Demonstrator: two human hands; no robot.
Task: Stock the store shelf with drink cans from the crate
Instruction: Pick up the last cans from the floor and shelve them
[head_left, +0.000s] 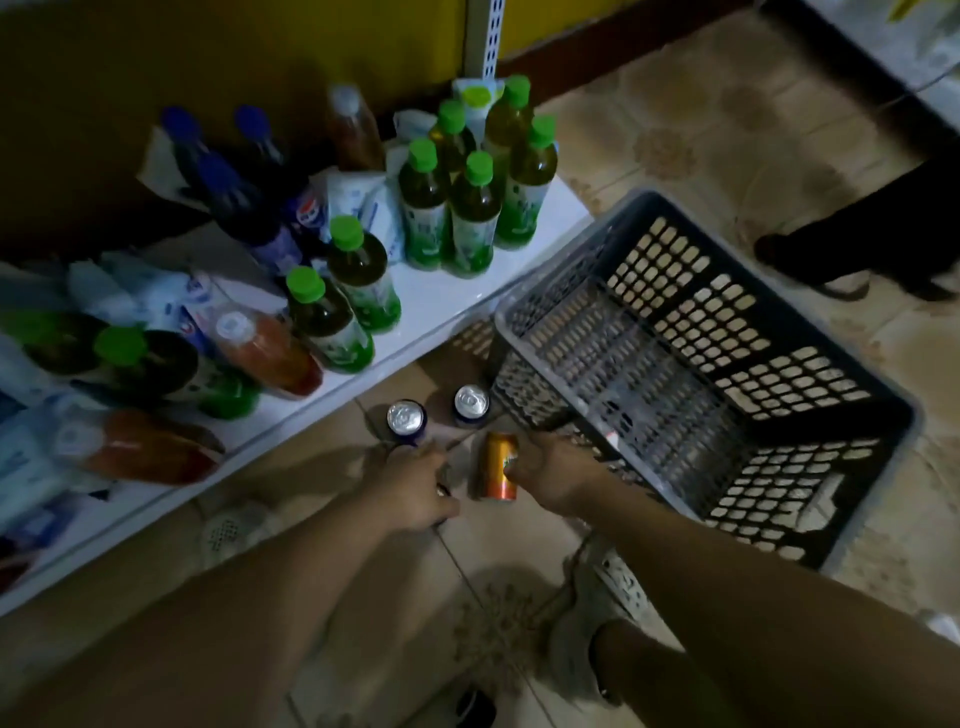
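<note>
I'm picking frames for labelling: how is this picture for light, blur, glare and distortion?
Head view: dim overall, with the forearms in shadow and looming large from the wide lens; the bottles near the left edge smear with blur; the silver can tops glint; the orange can in the right hand is readable.

Single head-worn view here, wide-angle, pitched steeply down and close over the tiled floor (727, 104). The shelf (441, 296) fills the frame's left and the crate (691, 291) sits right of centre.
</note>
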